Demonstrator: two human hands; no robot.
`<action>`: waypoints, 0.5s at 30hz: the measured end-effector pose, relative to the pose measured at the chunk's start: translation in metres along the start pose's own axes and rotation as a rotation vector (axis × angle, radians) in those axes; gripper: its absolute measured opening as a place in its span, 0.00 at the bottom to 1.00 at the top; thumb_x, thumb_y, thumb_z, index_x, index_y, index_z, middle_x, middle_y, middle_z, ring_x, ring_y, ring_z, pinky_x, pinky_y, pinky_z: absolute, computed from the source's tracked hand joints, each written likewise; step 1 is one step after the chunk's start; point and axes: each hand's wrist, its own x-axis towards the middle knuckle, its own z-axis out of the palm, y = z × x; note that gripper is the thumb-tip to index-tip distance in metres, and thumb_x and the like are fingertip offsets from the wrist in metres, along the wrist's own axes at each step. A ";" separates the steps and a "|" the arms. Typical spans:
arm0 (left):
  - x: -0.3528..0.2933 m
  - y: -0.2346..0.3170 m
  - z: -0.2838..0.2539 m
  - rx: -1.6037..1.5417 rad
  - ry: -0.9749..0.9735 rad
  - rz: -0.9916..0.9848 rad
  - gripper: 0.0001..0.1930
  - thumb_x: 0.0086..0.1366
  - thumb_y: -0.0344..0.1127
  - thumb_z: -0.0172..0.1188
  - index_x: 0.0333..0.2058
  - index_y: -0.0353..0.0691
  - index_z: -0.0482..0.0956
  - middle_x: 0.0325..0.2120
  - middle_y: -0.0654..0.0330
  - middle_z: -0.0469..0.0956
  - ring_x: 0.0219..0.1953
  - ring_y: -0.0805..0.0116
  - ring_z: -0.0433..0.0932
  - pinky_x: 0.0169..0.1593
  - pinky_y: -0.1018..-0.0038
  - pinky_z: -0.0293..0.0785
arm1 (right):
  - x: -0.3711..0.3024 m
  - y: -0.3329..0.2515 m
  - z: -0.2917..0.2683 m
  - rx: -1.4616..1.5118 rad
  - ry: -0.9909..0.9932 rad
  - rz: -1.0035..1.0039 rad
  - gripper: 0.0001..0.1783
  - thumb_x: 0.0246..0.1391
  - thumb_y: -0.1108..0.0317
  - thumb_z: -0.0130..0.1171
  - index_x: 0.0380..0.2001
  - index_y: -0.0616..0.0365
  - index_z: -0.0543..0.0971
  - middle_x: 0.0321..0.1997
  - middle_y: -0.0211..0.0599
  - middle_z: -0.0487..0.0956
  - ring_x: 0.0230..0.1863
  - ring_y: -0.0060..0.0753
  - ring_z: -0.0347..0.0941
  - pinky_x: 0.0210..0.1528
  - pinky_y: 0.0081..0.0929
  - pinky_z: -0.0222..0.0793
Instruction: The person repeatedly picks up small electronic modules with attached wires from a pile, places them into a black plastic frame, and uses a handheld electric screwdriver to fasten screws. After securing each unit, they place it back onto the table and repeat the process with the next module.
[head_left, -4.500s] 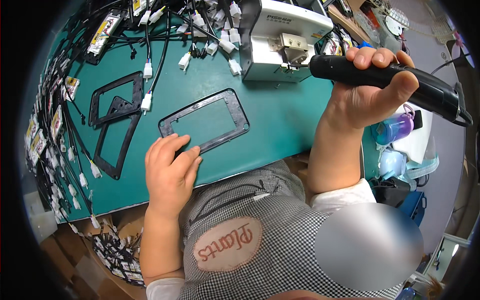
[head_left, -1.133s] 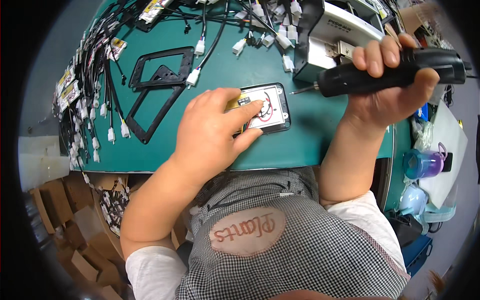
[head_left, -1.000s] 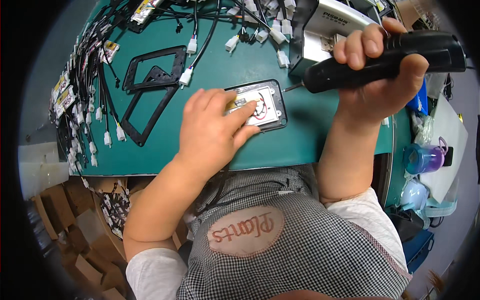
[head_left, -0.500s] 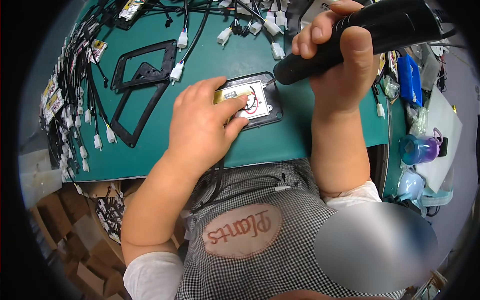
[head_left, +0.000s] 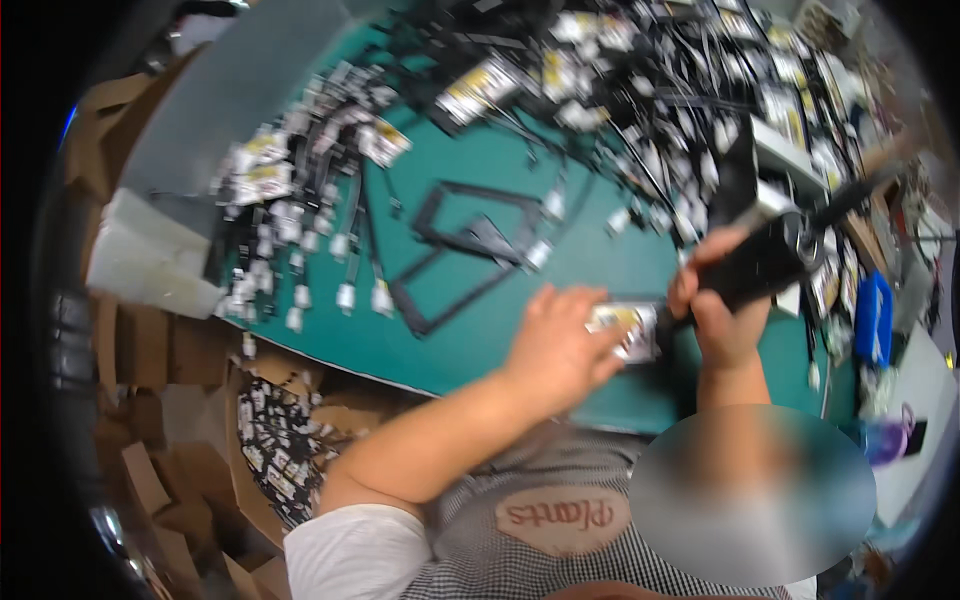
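My right hand point(head_left: 735, 325) is wrapped round a black electric screwdriver point(head_left: 765, 262), whose front end points down and left at a flat box with a white and yellow label point(head_left: 641, 338). Blur hides whether its bit touches a screw. My left hand point(head_left: 560, 338) steadies that box on the green table, fingers along its far edge and thumb on the near side. The black plate under the box is mostly lost in blur and shadow. Two black frame-shaped plates point(head_left: 478, 188) lie overlapped to the left of my left hand.
Wired modules with white connectors point(head_left: 265, 185) are heaped at the left, and more point(head_left: 480, 92) crowd the far side. A blue bin point(head_left: 874, 318) and a purple cup point(head_left: 886, 440) stand at the right. Cardboard boxes point(head_left: 150, 345) sit below the table's left edge.
The view has swung, so the table and both hands appear shifted, with more of the far heap showing. The screwdriver stays in my right hand and the box under my left.
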 end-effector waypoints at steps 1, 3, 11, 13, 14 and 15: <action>-0.003 0.000 0.000 0.016 0.011 -0.010 0.22 0.51 0.45 0.67 0.47 0.56 0.80 0.51 0.51 0.71 0.56 0.50 0.68 0.60 0.43 0.59 | -0.001 0.005 0.001 -0.008 -0.009 -0.012 0.18 0.44 0.78 0.66 0.38 0.61 0.70 0.28 0.30 0.72 0.27 0.22 0.71 0.28 0.21 0.69; -0.001 -0.002 0.006 -0.006 0.030 0.002 0.21 0.52 0.46 0.66 0.46 0.55 0.81 0.52 0.51 0.71 0.57 0.50 0.67 0.60 0.43 0.59 | -0.002 -0.003 0.001 0.123 0.003 0.023 0.24 0.42 0.70 0.72 0.40 0.61 0.69 0.28 0.30 0.72 0.27 0.23 0.71 0.28 0.21 0.69; -0.007 -0.003 -0.001 -0.057 0.029 -0.020 0.21 0.52 0.46 0.66 0.47 0.55 0.81 0.54 0.52 0.70 0.58 0.51 0.66 0.63 0.47 0.55 | -0.002 -0.021 0.007 0.146 0.039 -0.101 0.36 0.42 0.52 0.75 0.45 0.59 0.65 0.25 0.30 0.70 0.23 0.24 0.67 0.25 0.22 0.67; -0.005 -0.002 0.005 -0.033 0.035 -0.012 0.21 0.51 0.45 0.67 0.46 0.54 0.81 0.53 0.51 0.70 0.58 0.51 0.66 0.62 0.47 0.56 | -0.004 -0.022 -0.003 0.234 0.020 -0.100 0.36 0.42 0.53 0.75 0.45 0.58 0.65 0.26 0.31 0.70 0.24 0.25 0.66 0.25 0.22 0.65; -0.005 -0.004 0.007 -0.036 0.031 -0.006 0.21 0.50 0.45 0.67 0.45 0.53 0.82 0.53 0.51 0.70 0.58 0.51 0.66 0.62 0.48 0.56 | -0.004 -0.022 -0.008 0.267 0.019 -0.090 0.35 0.42 0.53 0.75 0.46 0.57 0.65 0.26 0.31 0.70 0.24 0.25 0.66 0.25 0.22 0.64; -0.003 -0.003 0.009 -0.047 0.042 0.013 0.20 0.49 0.44 0.68 0.44 0.52 0.82 0.52 0.51 0.71 0.57 0.51 0.67 0.62 0.49 0.57 | -0.006 -0.025 -0.012 0.292 0.049 -0.089 0.34 0.43 0.55 0.74 0.47 0.57 0.66 0.27 0.32 0.70 0.24 0.25 0.65 0.25 0.22 0.63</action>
